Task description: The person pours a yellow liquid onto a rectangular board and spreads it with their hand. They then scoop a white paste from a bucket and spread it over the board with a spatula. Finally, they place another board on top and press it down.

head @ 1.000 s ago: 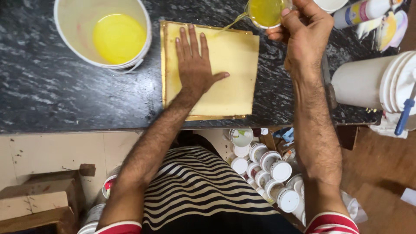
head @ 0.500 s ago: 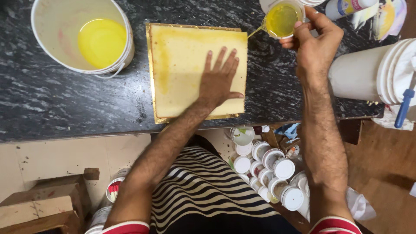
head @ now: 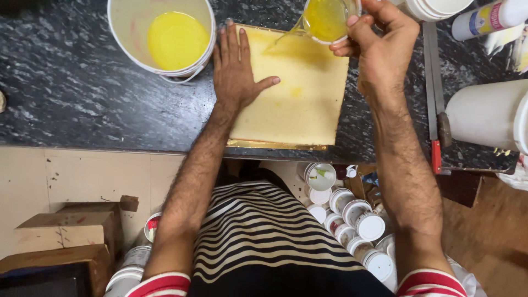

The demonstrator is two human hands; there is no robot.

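A flat square yellow sponge sheet [head: 300, 99] lies on a gold board on the dark stone counter. My left hand [head: 235, 69] rests flat on the sheet's left part, fingers spread. My right hand [head: 379, 41] holds a small clear cup of yellow liquid [head: 325, 19], tilted over the sheet's far edge. A thin stream runs from the cup onto the sheet, leaving a darker wet patch there. A white bucket [head: 162, 36] with yellow liquid in its bottom stands just left of my left hand.
A large white tub [head: 487, 115] stands at the right of the counter [head: 82, 93], beside a red-handled metal tool [head: 435, 110]. White containers and a bottle [head: 489, 19] sit at the far right. Below the counter edge are several small lidded jars [head: 352, 214] and cardboard boxes [head: 60, 231].
My left hand has shifted from the sheet's right part to its left part. The cup stays tilted at the sheet's far edge and the wet patch has spread. The view has shifted right.
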